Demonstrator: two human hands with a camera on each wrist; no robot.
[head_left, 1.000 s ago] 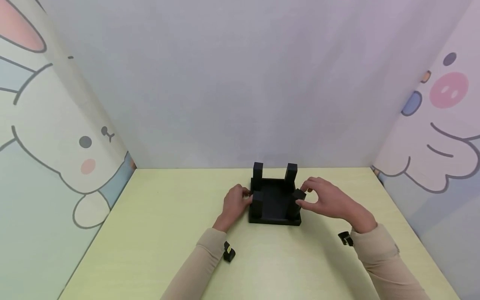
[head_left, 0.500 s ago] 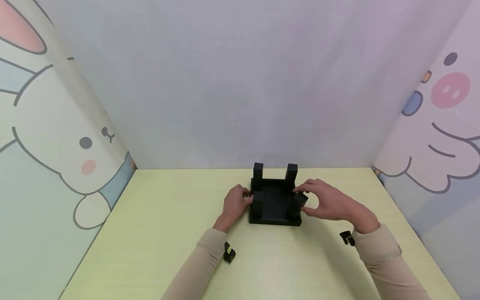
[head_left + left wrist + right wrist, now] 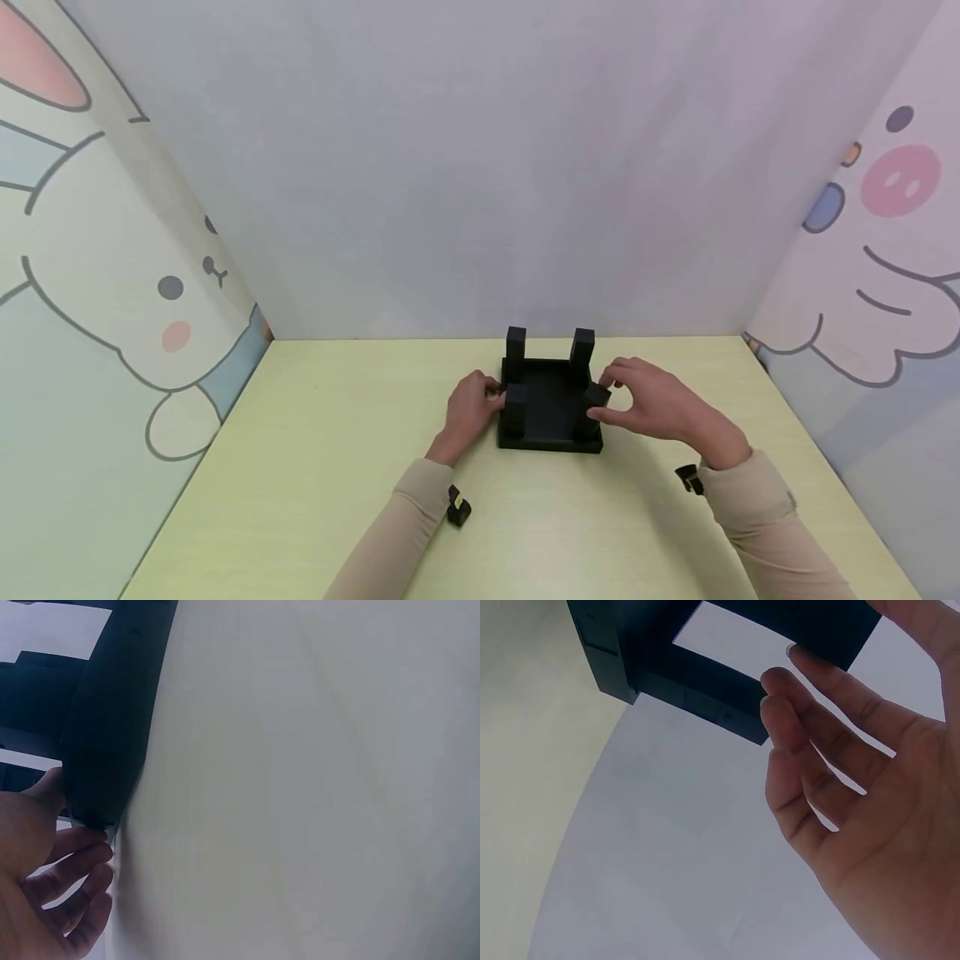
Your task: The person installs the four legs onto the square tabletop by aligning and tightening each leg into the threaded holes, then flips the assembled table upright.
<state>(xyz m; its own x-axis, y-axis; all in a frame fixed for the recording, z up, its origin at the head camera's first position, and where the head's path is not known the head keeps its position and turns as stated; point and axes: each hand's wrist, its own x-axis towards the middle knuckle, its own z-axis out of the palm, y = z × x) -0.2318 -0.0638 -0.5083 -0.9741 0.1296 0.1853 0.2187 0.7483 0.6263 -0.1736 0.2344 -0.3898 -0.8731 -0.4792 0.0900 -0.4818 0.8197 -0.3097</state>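
A black square frame with a raised rim (image 3: 551,445) lies on the table, a post standing at each corner, like a small table turned upside down. My left hand (image 3: 470,408) pinches its left side; in the left wrist view the thumb and fingers close round the end of a black side piece (image 3: 112,690). At the near right corner my right hand (image 3: 663,402) holds the top of a black post (image 3: 597,395) between thumb and fingers. The right wrist view shows that post (image 3: 836,634) partly, with the other fingers loosely bent beside it.
A pale yellow tabletop (image 3: 360,417) lies under everything, with a plain grey-white wall (image 3: 480,167) behind. Cartoon-printed panels (image 3: 112,250) flank both sides. Small black camera pieces (image 3: 459,506) sit at the wrists.
My right hand's fingers have turned about the near right post, and the post's top turned and shifted slightly right, then back left. The left hand and the frame stay where they were.
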